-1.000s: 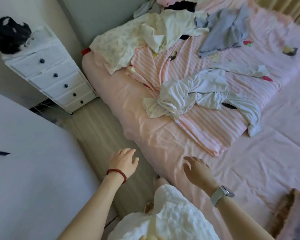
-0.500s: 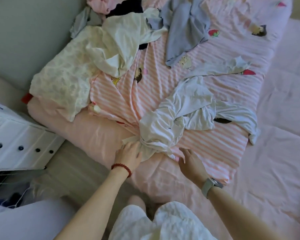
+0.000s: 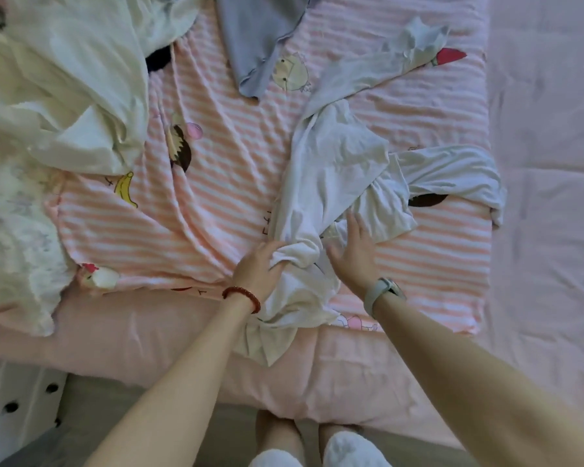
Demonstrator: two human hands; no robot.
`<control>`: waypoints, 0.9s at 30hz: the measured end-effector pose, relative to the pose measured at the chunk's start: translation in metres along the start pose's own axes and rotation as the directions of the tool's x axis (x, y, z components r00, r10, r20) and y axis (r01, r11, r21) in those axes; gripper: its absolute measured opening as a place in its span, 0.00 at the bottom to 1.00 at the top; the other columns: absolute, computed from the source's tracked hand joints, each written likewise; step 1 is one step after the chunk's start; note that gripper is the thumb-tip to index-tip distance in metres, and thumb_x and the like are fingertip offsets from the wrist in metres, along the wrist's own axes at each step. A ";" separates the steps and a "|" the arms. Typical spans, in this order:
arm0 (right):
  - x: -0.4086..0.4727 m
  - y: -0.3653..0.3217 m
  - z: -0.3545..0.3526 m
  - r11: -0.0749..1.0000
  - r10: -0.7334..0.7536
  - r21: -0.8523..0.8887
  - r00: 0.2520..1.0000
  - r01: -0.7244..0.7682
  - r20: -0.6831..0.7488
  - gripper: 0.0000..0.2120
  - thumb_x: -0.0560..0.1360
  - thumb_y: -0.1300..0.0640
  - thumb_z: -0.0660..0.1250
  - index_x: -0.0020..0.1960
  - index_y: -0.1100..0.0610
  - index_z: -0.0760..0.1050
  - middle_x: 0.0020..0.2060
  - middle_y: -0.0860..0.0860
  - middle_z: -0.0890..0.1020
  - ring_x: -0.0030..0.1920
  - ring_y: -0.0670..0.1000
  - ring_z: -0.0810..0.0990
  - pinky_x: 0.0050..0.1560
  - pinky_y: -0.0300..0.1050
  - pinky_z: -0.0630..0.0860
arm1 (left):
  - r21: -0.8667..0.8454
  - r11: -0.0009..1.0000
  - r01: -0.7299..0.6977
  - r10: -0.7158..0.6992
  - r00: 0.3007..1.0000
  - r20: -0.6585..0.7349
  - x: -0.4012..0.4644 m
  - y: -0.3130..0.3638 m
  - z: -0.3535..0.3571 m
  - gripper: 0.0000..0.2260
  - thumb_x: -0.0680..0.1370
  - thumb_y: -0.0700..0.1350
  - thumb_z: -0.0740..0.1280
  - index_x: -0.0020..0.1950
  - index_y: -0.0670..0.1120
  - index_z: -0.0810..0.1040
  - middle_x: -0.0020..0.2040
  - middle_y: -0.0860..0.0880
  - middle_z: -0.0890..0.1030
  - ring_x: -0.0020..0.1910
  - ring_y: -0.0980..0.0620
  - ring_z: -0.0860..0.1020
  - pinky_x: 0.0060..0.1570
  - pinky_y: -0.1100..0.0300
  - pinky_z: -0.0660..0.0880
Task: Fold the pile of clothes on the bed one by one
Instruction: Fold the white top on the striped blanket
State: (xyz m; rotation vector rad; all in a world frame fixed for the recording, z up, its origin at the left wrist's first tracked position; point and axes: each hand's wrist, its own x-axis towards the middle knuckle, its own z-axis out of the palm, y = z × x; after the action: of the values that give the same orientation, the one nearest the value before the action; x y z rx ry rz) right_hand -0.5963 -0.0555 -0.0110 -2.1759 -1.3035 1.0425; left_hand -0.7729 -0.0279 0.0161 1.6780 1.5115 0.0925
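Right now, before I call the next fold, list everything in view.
white garment: one, white, bed's near middle, bunched.
cream clothes pile: one heap, cream, far left.
blue-grey garment: one, top middle.
pale sleeved garment: one, upper right.
striped blanket: one, pink and white, under the clothes.
pink sheet: one, covering the bed.
drawer unit: one, white, bottom left.
left hand: bead bracelet, grip on the white garment.
right hand: watch, fingers straight, over the garment.
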 end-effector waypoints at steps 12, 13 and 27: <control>-0.138 0.015 -0.002 0.978 0.204 -0.027 0.925 -0.206 0.321 0.11 0.77 0.63 0.59 0.56 0.59 0.76 0.46 0.48 0.77 0.45 0.48 0.75 0.46 0.39 0.70 | -0.490 0.783 0.383 -0.548 0.798 -0.251 -0.096 -0.067 -0.047 0.07 0.81 0.44 0.56 0.48 0.47 0.73 0.36 0.48 0.71 0.36 0.48 0.68 0.38 0.57 0.65; -0.145 0.020 0.001 0.972 0.230 -0.023 0.929 -0.234 0.290 0.12 0.77 0.62 0.60 0.59 0.59 0.75 0.48 0.49 0.77 0.45 0.48 0.75 0.49 0.41 0.72 | -0.486 0.771 0.411 -0.569 0.787 -0.237 -0.095 -0.072 -0.049 0.06 0.81 0.43 0.56 0.49 0.47 0.72 0.40 0.47 0.73 0.39 0.48 0.70 0.42 0.56 0.66; -0.119 0.007 0.097 0.991 0.134 -0.061 0.919 -0.120 0.372 0.29 0.76 0.50 0.60 0.74 0.51 0.56 0.66 0.50 0.70 0.66 0.53 0.69 0.64 0.49 0.67 | 0.352 0.925 0.141 -0.166 0.985 0.042 0.007 -0.083 -0.023 0.37 0.74 0.56 0.65 0.76 0.54 0.47 0.76 0.46 0.53 0.74 0.45 0.53 0.70 0.47 0.53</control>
State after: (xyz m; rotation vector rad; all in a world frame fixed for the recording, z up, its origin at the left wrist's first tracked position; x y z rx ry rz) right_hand -0.7005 -0.1664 -0.0316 -2.1836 -1.3578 1.5611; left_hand -0.8493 -0.0182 -0.0237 1.8042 1.6710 -0.3345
